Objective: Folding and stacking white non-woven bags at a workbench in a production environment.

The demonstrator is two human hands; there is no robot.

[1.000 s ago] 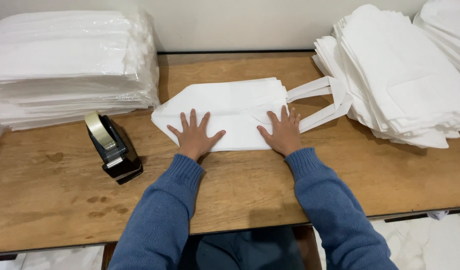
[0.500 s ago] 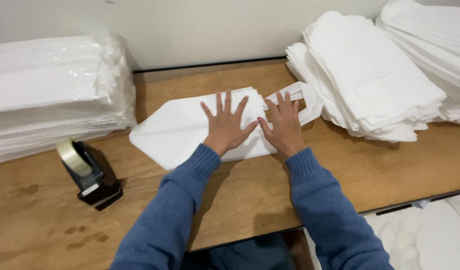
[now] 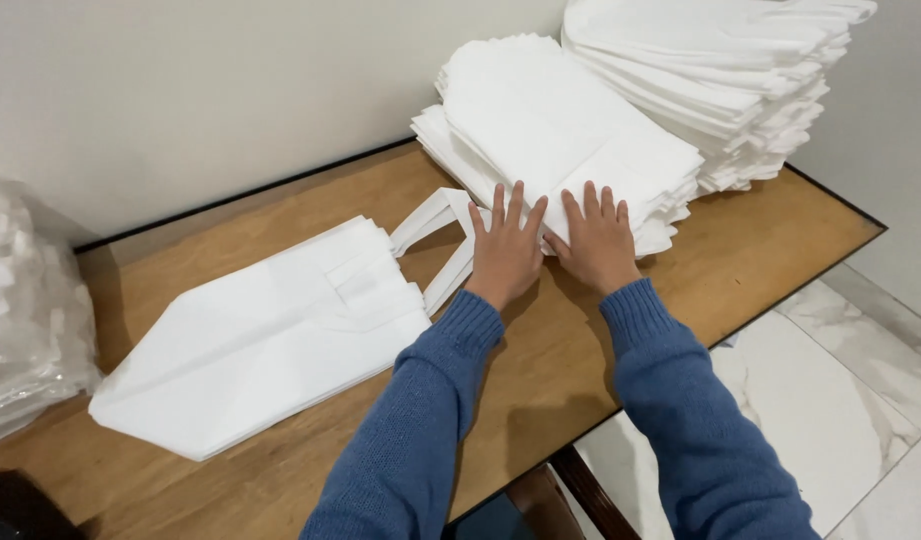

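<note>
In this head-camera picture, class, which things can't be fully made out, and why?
- Bag handles: far ends hidden under the left hand.
- Near bag stack: front edge covered by the right hand.
- Wrapped bundle: cut by the left edge, blurred.
- Tall stack: top cropped.

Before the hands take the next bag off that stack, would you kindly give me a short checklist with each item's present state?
1. Left hand flat at the nearer stack edge: ok.
2. Right hand flat on that stack's lower corner: ok.
3. Single bag separated under the fingers: cannot tell.
4. Folded bag lies flat on the table, clear of both hands: ok.
5. Folded bag's handles clear of the left hand: not ok, they run under it.
</note>
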